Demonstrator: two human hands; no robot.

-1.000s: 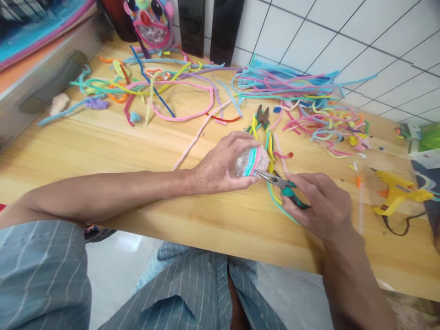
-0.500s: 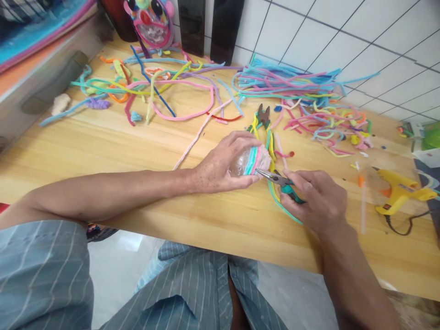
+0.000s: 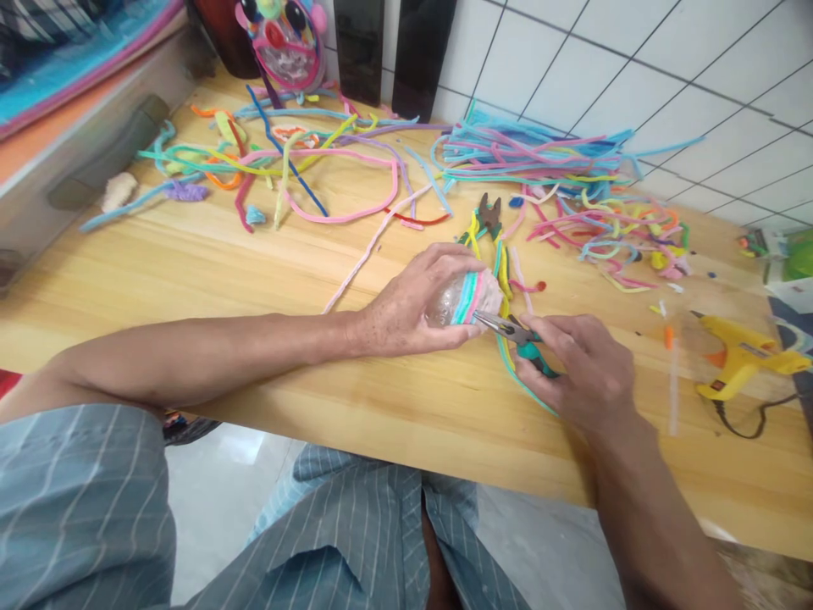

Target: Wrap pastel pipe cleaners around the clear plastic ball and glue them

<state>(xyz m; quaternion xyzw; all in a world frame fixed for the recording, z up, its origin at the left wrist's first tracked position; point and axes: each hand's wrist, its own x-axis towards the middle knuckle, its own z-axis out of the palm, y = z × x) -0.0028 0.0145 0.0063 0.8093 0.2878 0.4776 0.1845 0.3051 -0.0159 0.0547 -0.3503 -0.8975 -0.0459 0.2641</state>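
My left hand [image 3: 412, 301] is closed round a clear plastic bottle piece [image 3: 447, 302], lying on its side just over the table. Bands of turquoise and pink pipe cleaner [image 3: 468, 296] circle it, and pale pink fuzz covers its right end. From the right, my right hand [image 3: 581, 364] grips needle-nose pliers [image 3: 527, 339] with green and black handles. Their tips touch the lower edge of the pink and turquoise bands. Whether the jaws pinch a strand is too small to tell. Yellow and green pipe cleaners [image 3: 504, 275] lie just behind the bottle piece.
Cutting pliers [image 3: 489, 213] lie beyond my hands. A bundle of blue and pink pipe cleaners [image 3: 533, 152] rests along the tiled wall, with loose ones scattered both sides. At right sit a yellow glue gun [image 3: 740, 352] and a glue stick [image 3: 673, 385]. A decorated figure [image 3: 289, 51] stands at the back.
Both hands, the bottle piece and the pliers hold nearly the same pose. The whole view has shifted very slightly, and my right hand has moved a touch to the left.
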